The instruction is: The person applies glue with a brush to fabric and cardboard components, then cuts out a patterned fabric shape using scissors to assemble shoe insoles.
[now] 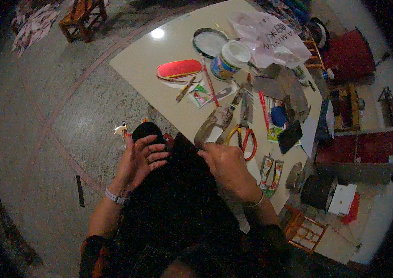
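The left hand [142, 160] is loosely spread, empty. The right hand [230, 170] curls near scissors [245, 121]; its hold cannot be discerned.

A dimly lit room surrounds a cream-topped bench [136, 65], with one bright round reflection [157, 33] on its far left part. Left of the bench spreads a speckled grey floor [71, 106] crossed by reddish lines. A wooden stool [81, 18] stands beyond the bench's far left edge. To the bench's right are dark red cabinets [370, 150] and, nearer, a wooden chair [307, 230].
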The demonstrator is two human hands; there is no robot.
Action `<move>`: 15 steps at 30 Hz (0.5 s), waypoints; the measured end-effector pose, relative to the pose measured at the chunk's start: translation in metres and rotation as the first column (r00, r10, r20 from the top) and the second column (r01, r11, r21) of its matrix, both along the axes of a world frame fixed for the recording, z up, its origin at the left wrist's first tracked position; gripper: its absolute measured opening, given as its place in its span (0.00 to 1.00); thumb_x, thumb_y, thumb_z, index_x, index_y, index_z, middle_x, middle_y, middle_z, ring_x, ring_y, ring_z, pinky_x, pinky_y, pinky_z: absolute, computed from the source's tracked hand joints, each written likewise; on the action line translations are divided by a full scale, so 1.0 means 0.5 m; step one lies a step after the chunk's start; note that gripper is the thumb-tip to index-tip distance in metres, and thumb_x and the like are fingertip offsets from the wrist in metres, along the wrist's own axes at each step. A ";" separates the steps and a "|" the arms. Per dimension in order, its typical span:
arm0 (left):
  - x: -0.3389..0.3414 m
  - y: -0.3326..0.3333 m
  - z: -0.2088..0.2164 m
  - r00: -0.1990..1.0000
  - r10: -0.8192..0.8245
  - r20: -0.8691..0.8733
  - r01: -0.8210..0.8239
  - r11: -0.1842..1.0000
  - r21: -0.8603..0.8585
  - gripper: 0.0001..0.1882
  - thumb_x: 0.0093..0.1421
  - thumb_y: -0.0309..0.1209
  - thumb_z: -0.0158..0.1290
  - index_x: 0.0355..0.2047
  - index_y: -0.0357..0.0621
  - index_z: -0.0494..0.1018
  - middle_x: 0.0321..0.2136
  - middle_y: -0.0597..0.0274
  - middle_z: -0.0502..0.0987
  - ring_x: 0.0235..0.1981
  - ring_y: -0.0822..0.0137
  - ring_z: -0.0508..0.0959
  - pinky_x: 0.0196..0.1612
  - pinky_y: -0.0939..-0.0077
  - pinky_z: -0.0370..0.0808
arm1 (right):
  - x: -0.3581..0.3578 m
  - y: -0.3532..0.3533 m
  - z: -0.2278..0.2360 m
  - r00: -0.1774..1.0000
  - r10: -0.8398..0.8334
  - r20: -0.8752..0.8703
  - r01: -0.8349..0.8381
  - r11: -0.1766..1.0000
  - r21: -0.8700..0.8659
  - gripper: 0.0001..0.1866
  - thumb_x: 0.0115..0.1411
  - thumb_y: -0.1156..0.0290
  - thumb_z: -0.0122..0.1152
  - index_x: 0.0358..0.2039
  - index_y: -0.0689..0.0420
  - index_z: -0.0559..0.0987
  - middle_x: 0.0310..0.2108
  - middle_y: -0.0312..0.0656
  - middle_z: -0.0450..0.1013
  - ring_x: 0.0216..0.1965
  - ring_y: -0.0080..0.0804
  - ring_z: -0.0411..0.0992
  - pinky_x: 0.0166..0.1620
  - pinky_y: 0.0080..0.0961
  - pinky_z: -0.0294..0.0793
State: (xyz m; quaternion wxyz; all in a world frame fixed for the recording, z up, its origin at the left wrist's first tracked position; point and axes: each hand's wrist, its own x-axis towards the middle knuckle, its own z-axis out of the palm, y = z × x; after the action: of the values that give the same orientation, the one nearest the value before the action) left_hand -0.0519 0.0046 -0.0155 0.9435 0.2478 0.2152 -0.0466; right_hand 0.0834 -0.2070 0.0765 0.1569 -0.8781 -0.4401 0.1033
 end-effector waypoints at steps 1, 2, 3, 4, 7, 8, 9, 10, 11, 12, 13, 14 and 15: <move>0.003 -0.004 0.003 1.000 -0.007 -0.007 0.007 1.000 0.021 0.40 0.63 0.65 0.33 0.60 0.42 0.59 0.49 0.48 0.72 0.49 0.54 0.75 0.54 0.57 0.71 | 0.011 -0.009 -0.009 1.000 -0.015 0.005 0.015 1.000 -0.012 0.09 0.58 0.68 0.63 0.32 0.61 0.76 0.23 0.52 0.74 0.25 0.50 0.75 0.27 0.39 0.72; 0.004 -0.006 0.003 1.000 -0.016 -0.010 0.016 0.999 0.036 0.40 0.64 0.64 0.33 0.60 0.42 0.59 0.48 0.49 0.72 0.48 0.54 0.75 0.54 0.57 0.72 | 0.017 -0.016 -0.015 1.000 -0.030 0.006 0.031 0.999 -0.022 0.10 0.58 0.68 0.62 0.34 0.61 0.76 0.23 0.53 0.74 0.26 0.50 0.75 0.27 0.39 0.72; 0.006 -0.009 0.002 1.000 -0.023 -0.011 0.024 0.998 0.050 0.40 0.64 0.64 0.33 0.59 0.41 0.59 0.47 0.49 0.72 0.48 0.54 0.75 0.54 0.57 0.72 | 0.021 -0.019 -0.014 0.998 -0.059 0.000 0.059 0.997 -0.040 0.11 0.58 0.67 0.62 0.36 0.61 0.76 0.23 0.53 0.74 0.26 0.50 0.75 0.26 0.39 0.73; 0.009 -0.012 0.002 0.999 -0.030 -0.013 0.031 0.997 0.064 0.39 0.64 0.64 0.33 0.59 0.41 0.59 0.47 0.49 0.72 0.47 0.54 0.75 0.54 0.57 0.72 | 0.025 -0.020 -0.014 0.996 -0.086 -0.006 0.086 0.995 -0.059 0.12 0.58 0.67 0.62 0.39 0.61 0.75 0.23 0.54 0.74 0.26 0.51 0.75 0.26 0.39 0.73; 0.012 -0.013 0.012 0.998 -0.056 -0.031 0.060 0.991 0.120 0.38 0.66 0.62 0.33 0.58 0.40 0.59 0.46 0.50 0.73 0.47 0.55 0.75 0.53 0.58 0.72 | 0.023 -0.020 -0.013 0.988 -0.145 -0.051 0.140 0.985 -0.099 0.17 0.58 0.66 0.62 0.45 0.62 0.74 0.22 0.55 0.74 0.26 0.50 0.76 0.25 0.40 0.73; 0.011 -0.017 0.013 0.998 -0.048 -0.046 0.055 0.984 0.171 0.37 0.66 0.61 0.32 0.57 0.40 0.61 0.44 0.51 0.73 0.45 0.56 0.76 0.52 0.58 0.72 | 0.022 -0.023 -0.007 0.984 -0.162 -0.072 0.154 0.982 -0.108 0.19 0.58 0.66 0.63 0.46 0.62 0.73 0.22 0.55 0.74 0.26 0.50 0.76 0.25 0.40 0.73; 0.005 -0.019 0.014 0.998 -0.025 -0.053 0.037 0.974 0.224 0.36 0.67 0.61 0.32 0.56 0.39 0.63 0.42 0.51 0.74 0.44 0.57 0.76 0.52 0.59 0.72 | 0.018 -0.025 0.010 0.988 -0.142 -0.062 0.137 0.988 -0.077 0.17 0.59 0.66 0.62 0.45 0.62 0.73 0.22 0.54 0.74 0.26 0.49 0.76 0.25 0.40 0.73; -0.002 -0.022 0.014 0.998 -0.002 -0.060 0.019 0.961 0.277 0.36 0.67 0.60 0.32 0.54 0.39 0.64 0.40 0.52 0.75 0.42 0.58 0.77 0.51 0.59 0.72 | 0.011 -0.030 0.035 0.991 -0.122 -0.052 0.119 0.992 -0.046 0.16 0.59 0.67 0.61 0.44 0.63 0.74 0.22 0.53 0.74 0.25 0.48 0.76 0.25 0.39 0.73; -0.016 -0.015 -0.001 0.999 -0.039 -0.014 0.042 0.940 0.339 0.33 0.68 0.58 0.34 0.52 0.38 0.66 0.38 0.54 0.75 0.41 0.59 0.77 0.50 0.62 0.73 | 0.009 -0.040 0.048 0.994 -0.101 -0.046 0.101 0.995 -0.017 0.14 0.60 0.68 0.60 0.43 0.63 0.74 0.22 0.52 0.74 0.25 0.47 0.77 0.24 0.39 0.74; -0.030 0.002 -0.027 0.996 -0.090 0.029 0.071 0.915 0.396 0.31 0.68 0.55 0.36 0.50 0.38 0.68 0.36 0.55 0.76 0.39 0.60 0.78 0.48 0.64 0.74 | 0.017 -0.061 0.041 0.998 -0.062 0.003 0.061 0.989 0.131 0.13 0.60 0.69 0.59 0.42 0.62 0.75 0.23 0.51 0.75 0.25 0.46 0.77 0.25 0.39 0.74; -0.038 0.013 -0.046 0.987 -0.143 0.068 0.097 0.887 0.452 0.28 0.69 0.52 0.38 0.48 0.37 0.70 0.34 0.57 0.77 0.38 0.61 0.78 0.46 0.67 0.75 | 0.029 -0.091 0.027 0.998 -0.031 0.058 0.014 0.962 0.274 0.11 0.61 0.70 0.58 0.42 0.62 0.75 0.24 0.51 0.75 0.25 0.44 0.77 0.25 0.38 0.74; -0.011 0.004 -0.026 0.976 -0.218 0.007 0.168 0.772 0.613 0.24 0.69 0.48 0.42 0.47 0.38 0.71 0.33 0.57 0.77 0.36 0.62 0.78 0.44 0.69 0.75 | 0.032 -0.130 0.033 0.991 -0.055 0.125 0.004 0.927 0.376 0.10 0.61 0.71 0.56 0.41 0.61 0.76 0.25 0.50 0.75 0.24 0.43 0.77 0.26 0.37 0.74; 0.012 -0.009 0.021 0.964 -0.259 -0.060 0.210 0.602 0.770 0.20 0.68 0.43 0.45 0.46 0.38 0.72 0.31 0.58 0.77 0.34 0.63 0.78 0.41 0.71 0.75 | 0.033 -0.162 0.038 0.985 -0.154 0.081 0.120 0.939 0.323 0.09 0.61 0.73 0.55 0.41 0.61 0.76 0.26 0.50 0.76 0.25 0.43 0.77 0.27 0.37 0.74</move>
State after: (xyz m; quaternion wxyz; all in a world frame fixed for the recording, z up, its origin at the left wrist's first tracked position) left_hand -0.0461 0.0000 -0.0048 0.7385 0.6534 0.1528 -0.0662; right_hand 0.1000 -0.2882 0.0956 0.2794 -0.8741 -0.3964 -0.0264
